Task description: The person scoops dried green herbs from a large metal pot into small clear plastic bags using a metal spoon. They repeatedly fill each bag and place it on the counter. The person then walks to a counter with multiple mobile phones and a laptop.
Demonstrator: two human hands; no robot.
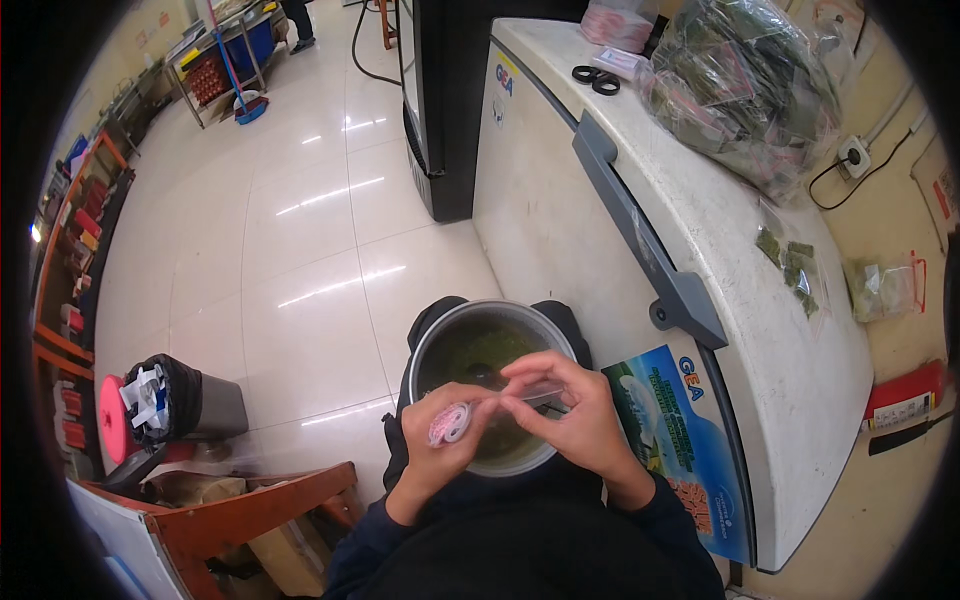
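Observation:
My left hand (pixel 444 427) is closed around a rolled bundle of small zip bags (pixel 450 426) with pink edges. Thumb and fingers of my right hand (pixel 574 405) pinch a clear plastic bag (pixel 541 391), whose near end also meets the fingertips of my left hand. Both hands are above a round metal pot (pixel 429 341) held on my lap between dark-clothed legs. Inside it lies dried green leafy matter (pixel 480 341), partly hidden by my hands; its exact kind is hard to tell.
A white GEA chest freezer (pixel 540 180) stands at my right. On its lid are a large clear sack of packed green leaf bags (pixel 742 90), black-handled scissors (pixel 596 79) and a small bag of green pieces (pixel 795 262). A lined trash bin (pixel 214 405) stands left; a person's leg (pixel 300 22) shows far off.

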